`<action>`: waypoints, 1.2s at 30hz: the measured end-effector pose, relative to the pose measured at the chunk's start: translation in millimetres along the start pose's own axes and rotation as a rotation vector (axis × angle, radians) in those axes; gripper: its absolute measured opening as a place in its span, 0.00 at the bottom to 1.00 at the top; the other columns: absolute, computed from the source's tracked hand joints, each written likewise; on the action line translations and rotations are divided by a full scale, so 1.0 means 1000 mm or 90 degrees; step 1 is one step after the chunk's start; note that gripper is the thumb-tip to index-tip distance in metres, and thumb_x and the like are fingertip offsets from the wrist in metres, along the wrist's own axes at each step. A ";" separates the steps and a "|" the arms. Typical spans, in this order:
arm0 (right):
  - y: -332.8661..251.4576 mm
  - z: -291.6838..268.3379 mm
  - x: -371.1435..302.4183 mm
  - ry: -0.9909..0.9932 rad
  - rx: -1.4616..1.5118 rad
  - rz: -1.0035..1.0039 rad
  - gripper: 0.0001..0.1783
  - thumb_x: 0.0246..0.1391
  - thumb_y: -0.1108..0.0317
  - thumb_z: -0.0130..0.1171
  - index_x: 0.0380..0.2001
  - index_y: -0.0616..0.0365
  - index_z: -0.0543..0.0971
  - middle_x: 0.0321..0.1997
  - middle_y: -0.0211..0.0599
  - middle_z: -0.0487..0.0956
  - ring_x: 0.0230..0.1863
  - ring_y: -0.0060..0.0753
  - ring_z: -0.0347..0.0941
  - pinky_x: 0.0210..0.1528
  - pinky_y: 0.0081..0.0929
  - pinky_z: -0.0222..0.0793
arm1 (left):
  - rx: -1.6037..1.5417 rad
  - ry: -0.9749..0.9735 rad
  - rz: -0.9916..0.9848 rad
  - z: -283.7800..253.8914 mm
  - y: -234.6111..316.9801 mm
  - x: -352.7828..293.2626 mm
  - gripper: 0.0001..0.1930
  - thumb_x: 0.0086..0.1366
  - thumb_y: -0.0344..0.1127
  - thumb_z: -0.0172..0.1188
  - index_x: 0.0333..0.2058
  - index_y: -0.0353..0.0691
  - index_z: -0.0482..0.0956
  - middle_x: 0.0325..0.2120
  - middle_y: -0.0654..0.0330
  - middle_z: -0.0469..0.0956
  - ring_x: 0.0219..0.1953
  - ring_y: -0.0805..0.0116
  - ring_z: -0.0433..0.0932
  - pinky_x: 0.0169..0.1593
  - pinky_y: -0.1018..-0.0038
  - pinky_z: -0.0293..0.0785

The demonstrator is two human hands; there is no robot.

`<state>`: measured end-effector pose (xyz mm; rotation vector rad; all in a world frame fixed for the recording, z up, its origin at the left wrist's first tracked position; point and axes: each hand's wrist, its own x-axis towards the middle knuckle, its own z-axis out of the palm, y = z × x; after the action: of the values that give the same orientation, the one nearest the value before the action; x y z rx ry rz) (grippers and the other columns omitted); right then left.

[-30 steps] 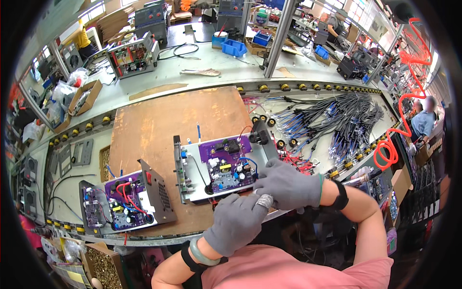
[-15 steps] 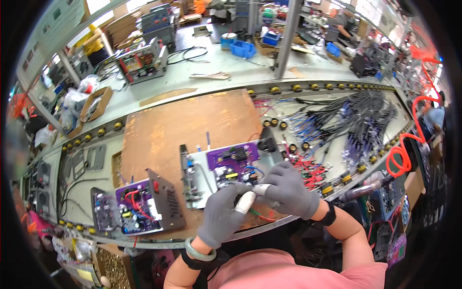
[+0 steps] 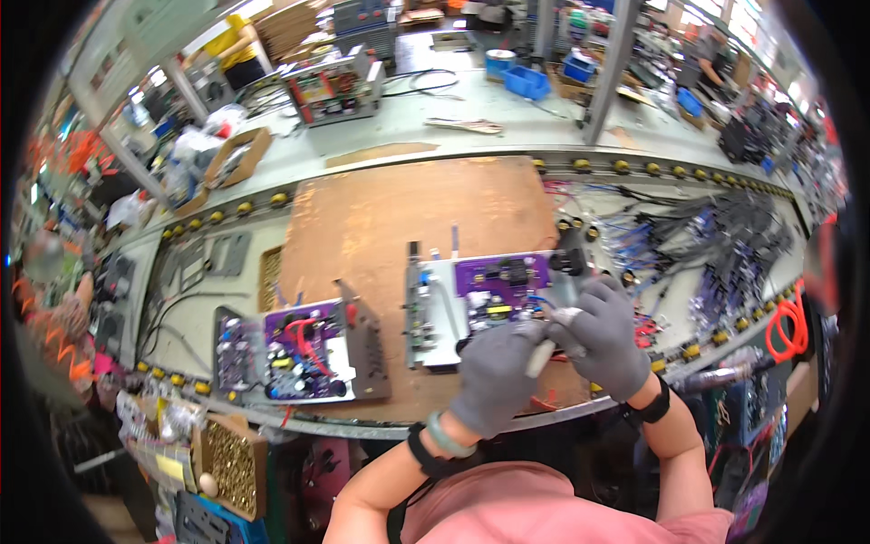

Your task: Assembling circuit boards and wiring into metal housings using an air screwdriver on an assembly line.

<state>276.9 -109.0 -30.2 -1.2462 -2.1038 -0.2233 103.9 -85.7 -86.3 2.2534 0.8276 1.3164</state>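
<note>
In the head view, the person's gloved left hand (image 3: 494, 376) is over the near edge of the chassis (image 3: 439, 349), its fingers curled and drawn close together, the white-tipped thumb (image 3: 541, 357) angled up beside them. The right hand (image 3: 605, 340) is at the chassis's near right corner, fingers bent, a white-tipped digit (image 3: 566, 315) pointing toward the left hand. The tips of both hands nearly meet; whether they pinch anything cannot be told, nor whether either hand touches the chassis. The chassis lies on a brown sheet (image 3: 381, 218) and carries a purple circuit board (image 3: 489, 292). Left of the chassis, on the same sheet, sits a second unit (image 3: 308, 363) with red wires and a dark side panel (image 3: 369, 349). Right of the chassis, cables (image 3: 725, 236) are heaped. Well beyond the chassis, a blue bin (image 3: 526, 95) stands on the far bench (image 3: 399, 122).
</note>
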 end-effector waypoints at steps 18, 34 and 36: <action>0.043 0.023 0.034 -0.203 -0.151 0.009 0.10 0.48 0.58 0.65 0.19 0.48 0.79 0.22 0.29 0.76 0.31 0.35 0.73 0.51 0.37 0.64 | 0.306 -0.080 0.103 0.003 -0.015 -0.057 0.22 0.60 0.44 0.61 0.54 0.50 0.80 0.51 0.58 0.73 0.56 0.59 0.71 0.63 0.56 0.61; 0.040 0.020 0.041 -0.242 -0.124 0.003 0.09 0.45 0.62 0.68 0.19 0.48 0.78 0.20 0.27 0.72 0.30 0.35 0.71 0.47 0.38 0.63 | 0.302 -0.054 0.137 0.006 -0.023 -0.059 0.19 0.59 0.38 0.63 0.51 0.51 0.82 0.48 0.61 0.75 0.52 0.64 0.73 0.60 0.60 0.64; 0.041 0.023 0.043 -0.270 -0.139 -0.022 0.08 0.45 0.62 0.67 0.19 0.48 0.78 0.20 0.26 0.72 0.29 0.35 0.71 0.46 0.38 0.63 | 0.289 -0.047 0.113 0.007 -0.022 -0.058 0.19 0.59 0.37 0.62 0.51 0.52 0.82 0.48 0.62 0.74 0.52 0.64 0.73 0.60 0.61 0.64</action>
<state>286.5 -46.2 -27.7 -1.4882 -2.5171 -0.2236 81.6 -108.3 -140.3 2.7647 1.0011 1.2023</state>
